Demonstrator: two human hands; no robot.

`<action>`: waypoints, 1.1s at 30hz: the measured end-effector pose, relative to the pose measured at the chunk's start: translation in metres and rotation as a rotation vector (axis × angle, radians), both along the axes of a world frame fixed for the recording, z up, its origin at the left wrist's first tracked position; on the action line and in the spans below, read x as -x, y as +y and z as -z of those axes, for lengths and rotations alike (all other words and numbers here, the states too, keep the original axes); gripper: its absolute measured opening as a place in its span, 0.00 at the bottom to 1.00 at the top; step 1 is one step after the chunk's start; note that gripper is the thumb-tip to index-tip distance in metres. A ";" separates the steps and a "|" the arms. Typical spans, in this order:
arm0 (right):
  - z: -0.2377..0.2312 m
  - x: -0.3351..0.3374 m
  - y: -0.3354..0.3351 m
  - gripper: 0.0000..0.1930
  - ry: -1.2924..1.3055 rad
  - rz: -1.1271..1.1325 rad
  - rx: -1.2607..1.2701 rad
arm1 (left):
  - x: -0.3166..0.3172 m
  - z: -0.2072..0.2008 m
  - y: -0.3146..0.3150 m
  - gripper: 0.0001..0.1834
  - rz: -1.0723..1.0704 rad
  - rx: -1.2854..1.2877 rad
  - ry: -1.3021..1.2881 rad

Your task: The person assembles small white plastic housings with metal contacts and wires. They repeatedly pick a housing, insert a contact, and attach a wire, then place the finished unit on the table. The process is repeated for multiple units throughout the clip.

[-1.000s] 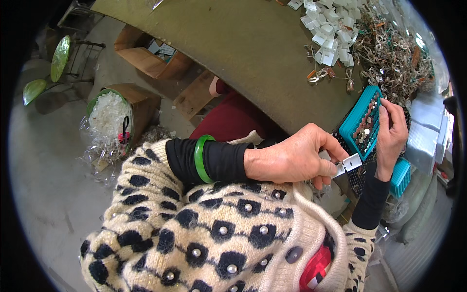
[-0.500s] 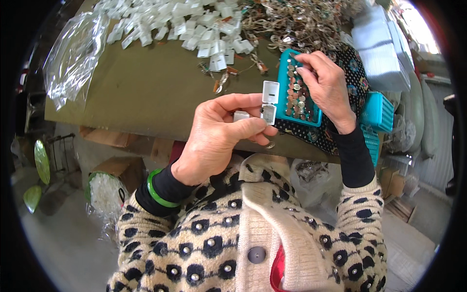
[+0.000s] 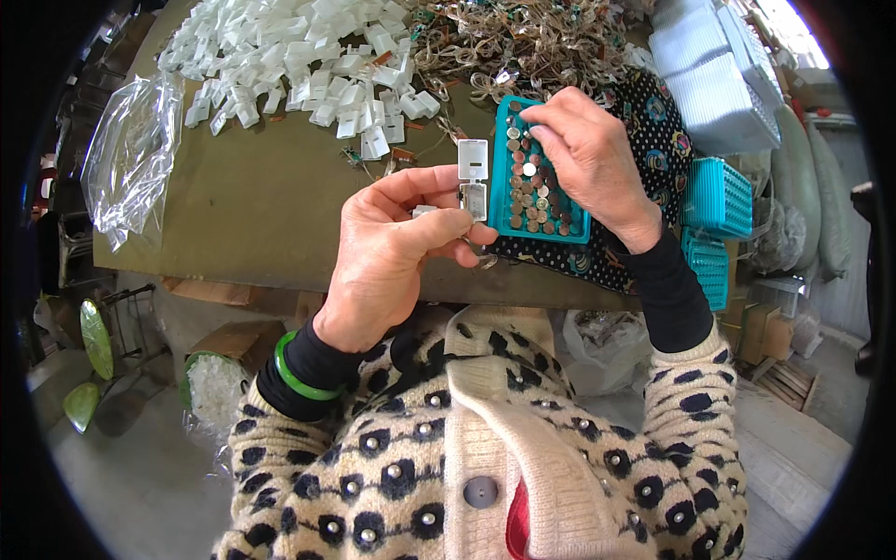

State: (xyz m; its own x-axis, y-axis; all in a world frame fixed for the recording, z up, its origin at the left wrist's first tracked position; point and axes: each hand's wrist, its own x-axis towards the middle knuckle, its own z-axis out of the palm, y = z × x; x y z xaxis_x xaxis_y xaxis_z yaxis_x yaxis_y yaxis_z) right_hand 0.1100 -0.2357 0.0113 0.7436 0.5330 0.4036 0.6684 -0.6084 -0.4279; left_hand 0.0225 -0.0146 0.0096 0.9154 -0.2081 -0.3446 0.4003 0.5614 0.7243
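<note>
My left hand (image 3: 378,247) grips a small white plastic case (image 3: 473,199) between thumb and fingers, its lid swung up. Another whitish piece shows between the fingers of that hand. Just right of the case lies a teal tray (image 3: 505,210) with rows of small round button cells (image 3: 529,169), some copper-coloured, some silvery. Over the tray's far right part, my right hand (image 3: 597,163) has thumb and forefinger pinched together at the cells. Whatever is between those fingertips is hidden.
A heap of white plastic cases (image 3: 308,56) covers the far left of the table (image 3: 252,205), beside tangled wires (image 3: 523,37). Clear plastic film (image 3: 131,154) hangs over the left edge. Dotted cloth (image 3: 611,280) lies under the tray; stacked teal trays (image 3: 719,198) and white trays (image 3: 719,98) stand right.
The view has shifted, so the table, tray and both hands appear further left. My right hand stays pinched at the tray's far end. The left hand keeps hold of the opened case.
</note>
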 end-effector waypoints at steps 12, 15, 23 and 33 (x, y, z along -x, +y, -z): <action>-0.007 0.014 0.006 0.05 -0.023 -0.057 -0.013 | -0.008 0.003 -0.009 0.15 -0.054 -0.053 0.015; -0.015 0.037 0.017 0.06 -0.087 -0.068 -0.117 | -0.007 0.005 -0.013 0.15 -0.091 -0.093 0.000; -0.002 0.064 0.040 0.14 -0.284 -0.026 0.017 | 0.002 0.002 -0.023 0.15 -0.110 -0.131 -0.060; -0.006 0.072 0.041 0.17 -0.212 -0.018 -0.184 | 0.009 0.000 -0.018 0.14 -0.059 -0.004 -0.016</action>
